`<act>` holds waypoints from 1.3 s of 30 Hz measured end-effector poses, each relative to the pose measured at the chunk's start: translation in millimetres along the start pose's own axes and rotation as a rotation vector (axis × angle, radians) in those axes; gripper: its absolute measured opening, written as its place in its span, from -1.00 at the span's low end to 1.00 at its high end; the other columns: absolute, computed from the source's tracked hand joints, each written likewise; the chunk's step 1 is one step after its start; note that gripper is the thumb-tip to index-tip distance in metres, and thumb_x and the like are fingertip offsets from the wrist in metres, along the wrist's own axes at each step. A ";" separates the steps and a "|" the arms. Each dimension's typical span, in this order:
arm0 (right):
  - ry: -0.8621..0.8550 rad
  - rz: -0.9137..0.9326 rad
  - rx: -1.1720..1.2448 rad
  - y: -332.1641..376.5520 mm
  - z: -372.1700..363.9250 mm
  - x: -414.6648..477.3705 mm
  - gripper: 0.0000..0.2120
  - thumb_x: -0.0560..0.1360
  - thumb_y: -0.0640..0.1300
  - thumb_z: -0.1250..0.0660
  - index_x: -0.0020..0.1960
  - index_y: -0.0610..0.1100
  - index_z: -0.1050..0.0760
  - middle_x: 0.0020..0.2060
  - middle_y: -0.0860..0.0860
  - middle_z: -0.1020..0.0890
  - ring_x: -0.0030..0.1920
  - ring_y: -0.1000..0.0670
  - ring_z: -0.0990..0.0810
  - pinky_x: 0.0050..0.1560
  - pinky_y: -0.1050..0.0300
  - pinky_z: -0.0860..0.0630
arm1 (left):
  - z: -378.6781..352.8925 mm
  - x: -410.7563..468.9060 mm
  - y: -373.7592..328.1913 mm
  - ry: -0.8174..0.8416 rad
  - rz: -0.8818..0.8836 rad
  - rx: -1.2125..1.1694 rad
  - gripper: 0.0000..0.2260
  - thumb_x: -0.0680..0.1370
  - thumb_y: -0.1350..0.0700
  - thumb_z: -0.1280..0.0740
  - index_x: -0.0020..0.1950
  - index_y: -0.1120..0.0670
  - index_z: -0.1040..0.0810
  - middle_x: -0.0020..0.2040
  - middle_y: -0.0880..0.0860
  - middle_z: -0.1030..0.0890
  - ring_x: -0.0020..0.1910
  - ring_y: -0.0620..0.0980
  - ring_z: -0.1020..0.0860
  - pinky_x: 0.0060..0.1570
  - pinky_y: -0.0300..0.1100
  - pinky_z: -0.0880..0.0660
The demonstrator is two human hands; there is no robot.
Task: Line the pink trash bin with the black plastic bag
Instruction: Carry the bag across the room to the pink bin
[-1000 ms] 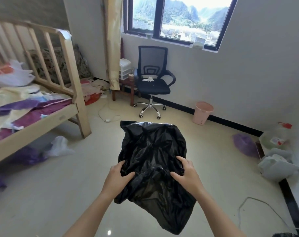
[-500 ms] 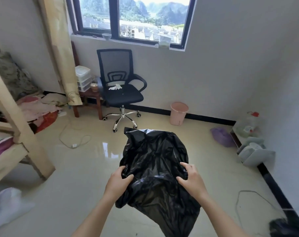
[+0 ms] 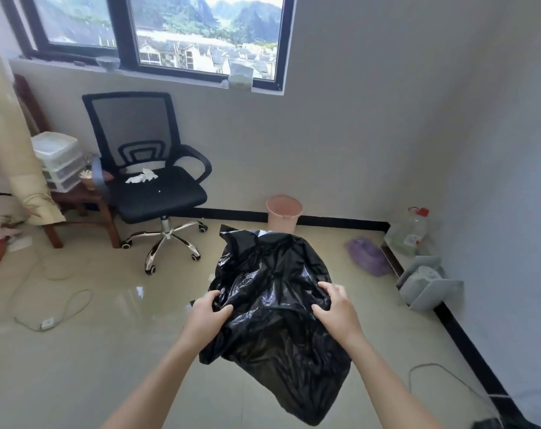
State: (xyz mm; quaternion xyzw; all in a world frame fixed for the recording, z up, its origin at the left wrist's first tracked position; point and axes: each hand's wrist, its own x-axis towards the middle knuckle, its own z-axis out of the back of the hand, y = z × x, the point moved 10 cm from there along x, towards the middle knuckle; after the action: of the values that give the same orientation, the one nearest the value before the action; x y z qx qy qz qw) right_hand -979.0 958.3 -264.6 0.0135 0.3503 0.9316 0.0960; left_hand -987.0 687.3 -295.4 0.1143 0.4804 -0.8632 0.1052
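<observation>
The black plastic bag (image 3: 272, 308) hangs in the air in front of the person, crumpled and glossy, held by both hands at about mid-height: its upper part billows up and away from the grip toward the far wall, while its lower part sags below the hands toward the floor. The left hand (image 3: 205, 318) has its fingers closed on a fold at the bag's left side, and the right hand (image 3: 337, 309) pinches a bunch of plastic at the bag's right side, thumb and fingers wrapped into the film. Beyond the bag's top edge, the pink trash bin (image 3: 284, 213) stands upright on the tiled floor (image 3: 86, 351) against the wall's black baseboard, unlined, well apart from the hands. To the bin's left is a black mesh office chair (image 3: 145, 178) with a crumpled white tissue (image 3: 141, 176) on its seat; to its right, near the room's corner, lie a purple bag (image 3: 368, 257) and a clear plastic jug (image 3: 413, 232).
</observation>
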 end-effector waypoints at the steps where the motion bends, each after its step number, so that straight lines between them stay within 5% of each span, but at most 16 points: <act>1: -0.003 -0.010 0.004 1.3 1.8 16.5 -0.54 0.45 -0.22 -0.32 0.33 -0.13 -0.34 0.22 -0.10 -0.39 -0.03 -0.11 -0.50 -0.05 0.22 -0.35 | 0.4 12.5 -6.5 -0.009 0.001 -0.005 -0.57 0.50 0.12 -0.31 0.36 0.15 -0.37 0.26 0.20 -0.49 0.20 0.13 -0.46 0.13 -0.12 -0.36; 7: 0.043 -0.001 -0.006 11.4 -23.0 107.4 -0.56 0.46 -0.20 -0.31 0.32 -0.11 -0.35 0.21 -0.06 -0.39 -0.18 -0.02 -0.44 -0.12 0.26 -0.33 | 6.1 89.8 -14.5 -0.041 0.046 -0.033 -0.59 0.50 0.17 -0.31 0.34 0.19 -0.39 0.24 0.23 -0.52 0.21 0.15 -0.46 0.06 -0.15 -0.32; 19: -0.034 -0.079 0.014 42.8 -49.3 283.3 -0.59 0.46 -0.23 -0.30 0.29 -0.13 -0.38 0.18 -0.03 -0.39 -0.12 -0.13 -0.51 -0.08 0.22 -0.37 | 10.7 303.9 -64.0 0.098 -0.006 0.124 -0.57 0.52 0.06 -0.27 0.37 0.11 -0.35 0.25 0.17 -0.48 0.15 0.09 -0.48 0.05 -0.14 -0.37; 28: -0.084 -0.270 -0.025 -31.4 -25.7 354.0 -0.59 0.45 -0.25 -0.31 0.28 -0.14 -0.40 0.12 0.02 -0.32 -0.20 0.00 -0.42 -0.12 0.26 -0.33 | -79.9 393.7 -103.3 0.300 -0.010 0.163 -0.55 0.53 0.03 -0.24 0.40 0.08 -0.30 0.27 0.14 -0.45 -0.06 -0.01 -0.49 -0.09 -0.19 -0.41; 34: -0.126 -0.296 0.011 -76.3 13.4 441.3 -0.61 0.46 -0.27 -0.30 0.27 -0.15 -0.40 0.22 -0.08 -0.38 -0.19 0.01 -0.41 -0.18 0.28 -0.33 | -134.7 462.0 -159.2 0.321 -0.023 0.240 -0.54 0.53 0.01 -0.22 0.41 0.06 -0.27 0.32 0.15 -0.39 -0.07 -0.02 -0.41 -0.09 -0.22 -0.34; 39: -0.060 -0.272 0.033 -94.2 18.2 515.9 -0.61 0.46 -0.26 -0.28 0.28 -0.15 -0.38 0.20 -0.05 -0.36 -0.40 0.06 -0.37 -0.41 0.36 -0.33 | -154.7 516.2 -187.8 0.250 0.009 0.223 -0.52 0.53 0.02 -0.23 0.42 0.07 -0.25 0.30 0.18 -0.39 -0.30 -0.15 -0.40 -0.32 -0.28 -0.35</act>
State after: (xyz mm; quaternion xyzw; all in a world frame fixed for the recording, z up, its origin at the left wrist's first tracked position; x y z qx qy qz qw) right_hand -1467.5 1136.6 -334.3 -0.0046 0.3610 0.9034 0.2315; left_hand -1518.2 879.2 -377.4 0.2338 0.3905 -0.8898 0.0351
